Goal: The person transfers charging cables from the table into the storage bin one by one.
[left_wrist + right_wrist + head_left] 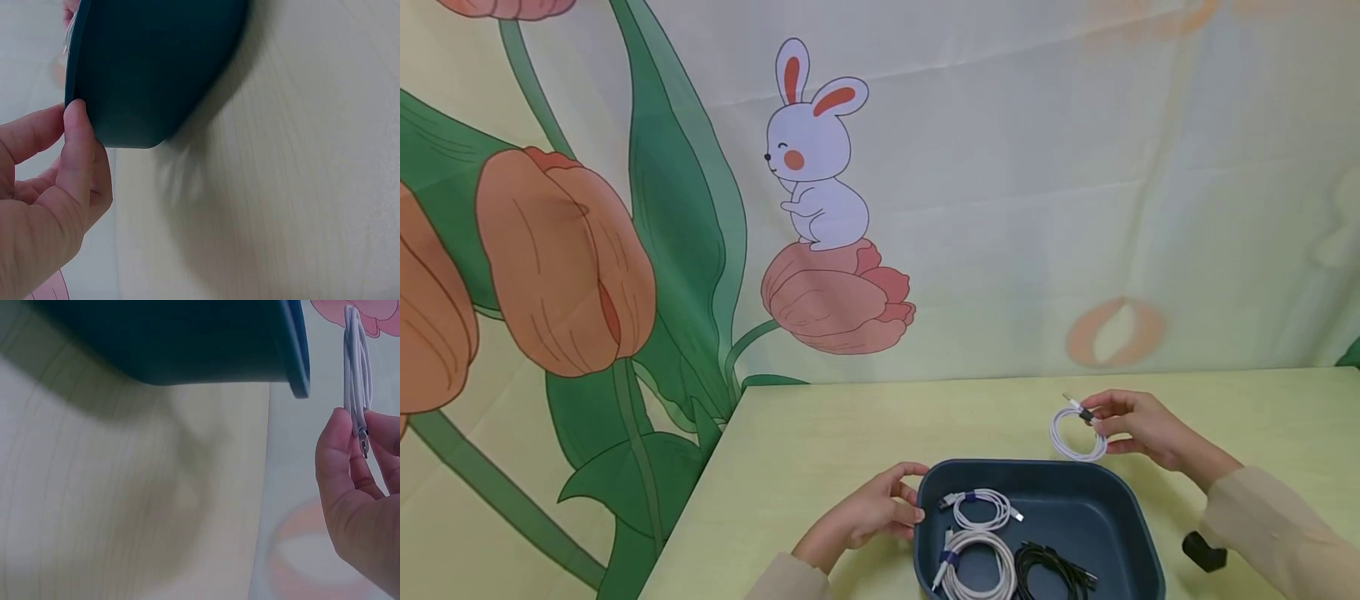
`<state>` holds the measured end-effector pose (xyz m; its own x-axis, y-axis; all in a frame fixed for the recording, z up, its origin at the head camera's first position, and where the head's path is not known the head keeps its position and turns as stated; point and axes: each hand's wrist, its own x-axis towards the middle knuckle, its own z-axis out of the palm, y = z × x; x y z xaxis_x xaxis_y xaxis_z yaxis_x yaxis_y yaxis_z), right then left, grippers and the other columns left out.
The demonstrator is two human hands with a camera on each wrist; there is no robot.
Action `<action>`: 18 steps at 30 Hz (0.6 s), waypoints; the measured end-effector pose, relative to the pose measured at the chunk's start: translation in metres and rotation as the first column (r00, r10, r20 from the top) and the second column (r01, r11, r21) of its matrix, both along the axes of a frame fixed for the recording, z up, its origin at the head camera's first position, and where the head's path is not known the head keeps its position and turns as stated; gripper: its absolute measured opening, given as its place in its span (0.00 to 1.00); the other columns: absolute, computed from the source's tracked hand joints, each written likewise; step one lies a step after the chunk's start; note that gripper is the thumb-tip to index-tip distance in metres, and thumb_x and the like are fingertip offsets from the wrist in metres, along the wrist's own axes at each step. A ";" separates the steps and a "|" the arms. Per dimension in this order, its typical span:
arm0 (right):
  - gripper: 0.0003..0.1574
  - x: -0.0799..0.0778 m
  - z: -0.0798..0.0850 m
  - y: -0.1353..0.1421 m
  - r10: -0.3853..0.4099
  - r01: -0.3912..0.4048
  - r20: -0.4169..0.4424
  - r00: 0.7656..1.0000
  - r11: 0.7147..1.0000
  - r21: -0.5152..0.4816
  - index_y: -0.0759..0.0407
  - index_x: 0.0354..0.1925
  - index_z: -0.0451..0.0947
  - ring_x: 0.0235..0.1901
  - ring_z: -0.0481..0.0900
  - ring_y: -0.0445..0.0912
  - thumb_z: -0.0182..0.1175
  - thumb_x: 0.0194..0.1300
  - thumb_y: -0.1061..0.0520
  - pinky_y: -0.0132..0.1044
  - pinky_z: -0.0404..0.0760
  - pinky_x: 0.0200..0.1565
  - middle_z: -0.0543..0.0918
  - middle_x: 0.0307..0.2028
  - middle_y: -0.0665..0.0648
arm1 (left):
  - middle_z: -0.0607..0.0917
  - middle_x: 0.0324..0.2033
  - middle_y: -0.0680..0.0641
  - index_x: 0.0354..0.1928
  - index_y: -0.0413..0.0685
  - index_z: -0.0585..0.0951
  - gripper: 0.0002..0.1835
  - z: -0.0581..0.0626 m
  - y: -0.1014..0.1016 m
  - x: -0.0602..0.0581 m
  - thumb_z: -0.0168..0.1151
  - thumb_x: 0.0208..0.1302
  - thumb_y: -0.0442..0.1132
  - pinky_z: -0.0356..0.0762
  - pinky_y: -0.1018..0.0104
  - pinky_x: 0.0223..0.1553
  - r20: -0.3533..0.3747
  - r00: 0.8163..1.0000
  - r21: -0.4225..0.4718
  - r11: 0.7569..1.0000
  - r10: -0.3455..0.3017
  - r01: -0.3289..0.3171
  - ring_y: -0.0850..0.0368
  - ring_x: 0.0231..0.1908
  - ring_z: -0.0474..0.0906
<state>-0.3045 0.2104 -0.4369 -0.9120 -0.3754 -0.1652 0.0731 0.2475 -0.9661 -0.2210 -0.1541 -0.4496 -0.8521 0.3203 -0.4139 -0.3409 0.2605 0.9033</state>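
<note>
My right hand pinches a coiled white charging cable, bound with a black tie, in the air just beyond the back rim of a dark blue tray. In the right wrist view the coil hangs edge-on from thumb and fingertips, a metal plug end showing. At the tray's left side, my left hand grips the rim between thumb and fingers, as the left wrist view also shows. Inside the tray lie a small white cable coil, a larger off-white coil and a black cable coil.
The tray stands on a pale wood-grain table, its front cut off by the head view's lower edge. A small black object is beside the right sleeve. Behind the table hangs a printed cloth with tulips and a rabbit.
</note>
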 end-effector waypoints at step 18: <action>0.24 0.017 0.006 -0.002 0.041 -0.041 -0.002 0.999 0.999 -0.017 0.71 0.51 0.66 0.31 0.75 0.42 0.56 0.57 0.61 0.40 0.80 0.35 0.72 0.35 0.54 | 0.70 0.32 0.46 0.58 0.48 0.65 0.30 -0.001 -0.001 0.002 0.56 0.51 0.23 0.75 0.72 0.23 -0.021 1.000 0.003 1.000 0.001 -0.001 0.58 0.23 0.70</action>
